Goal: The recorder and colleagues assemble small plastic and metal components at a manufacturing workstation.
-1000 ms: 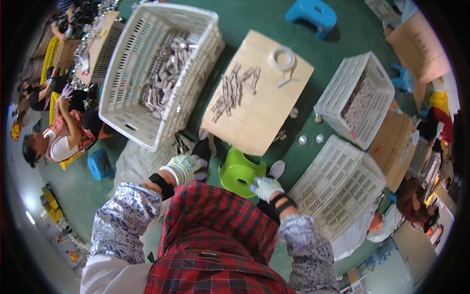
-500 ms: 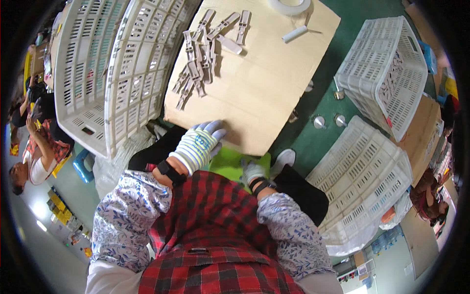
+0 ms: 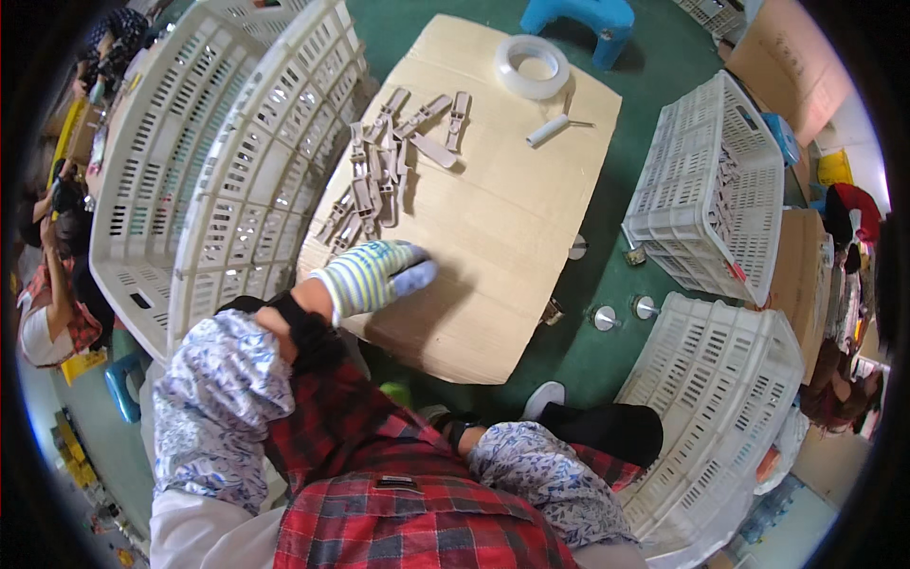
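Taupe slotted plastic pieces [image 3: 375,175] lie jumbled — hands [image 3: 370,277] [image 3: 437,414]: left slightly parted, right mostly hidden, cannot tell.

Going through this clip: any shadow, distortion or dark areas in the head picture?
Head view: a soft shadow falls on the cardboard by the left hand; head view: the large white crate bows along its edges, corners go black; head view: the right hand is mostly hidden and dim.
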Available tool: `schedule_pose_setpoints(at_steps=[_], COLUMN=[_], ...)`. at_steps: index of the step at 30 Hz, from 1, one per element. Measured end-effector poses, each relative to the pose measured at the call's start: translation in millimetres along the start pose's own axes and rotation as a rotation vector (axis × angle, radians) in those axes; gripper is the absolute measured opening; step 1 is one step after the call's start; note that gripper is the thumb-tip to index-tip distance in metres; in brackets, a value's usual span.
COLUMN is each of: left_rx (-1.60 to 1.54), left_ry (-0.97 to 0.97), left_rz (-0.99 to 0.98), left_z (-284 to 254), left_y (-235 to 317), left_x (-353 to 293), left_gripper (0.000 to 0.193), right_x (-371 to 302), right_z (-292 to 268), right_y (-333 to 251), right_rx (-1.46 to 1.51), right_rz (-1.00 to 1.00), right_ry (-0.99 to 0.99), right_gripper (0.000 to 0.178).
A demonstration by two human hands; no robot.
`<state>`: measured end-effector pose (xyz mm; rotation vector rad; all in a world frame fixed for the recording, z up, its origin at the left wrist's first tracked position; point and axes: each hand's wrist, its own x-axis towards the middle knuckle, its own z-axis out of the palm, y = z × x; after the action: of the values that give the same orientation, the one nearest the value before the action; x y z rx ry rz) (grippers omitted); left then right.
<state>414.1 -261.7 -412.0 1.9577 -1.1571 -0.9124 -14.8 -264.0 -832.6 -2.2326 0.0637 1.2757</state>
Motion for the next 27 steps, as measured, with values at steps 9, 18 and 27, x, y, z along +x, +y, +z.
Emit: schedule_pose_setpoints(at_steps=[9,18,27], left_rx=[-1.227,-1.243,-1.623], left_ry=[0.137,0.161,-0.140], left_rz=[-0.202,0.243,0.450], left_z=[-10.3,44.0,81.8], left_y=[-35.6,100.5,128.7], left_x=[-119.5,-158.4,-215.5], left_gripper=[0.081,0.071,0.081], right_x=[-118.4,-301.0,-353.9], right_z=[-279.8,-384.5,-344.2], right_y=[-242.6,-240.2,-306.8], right_rx=[-0.002,1.326,1.378], right_rz=[-0.375,-0.693,-1.014], right_ry=[0.080,1.145,0.971], right_gripper=[0.048,0.032,0.027])
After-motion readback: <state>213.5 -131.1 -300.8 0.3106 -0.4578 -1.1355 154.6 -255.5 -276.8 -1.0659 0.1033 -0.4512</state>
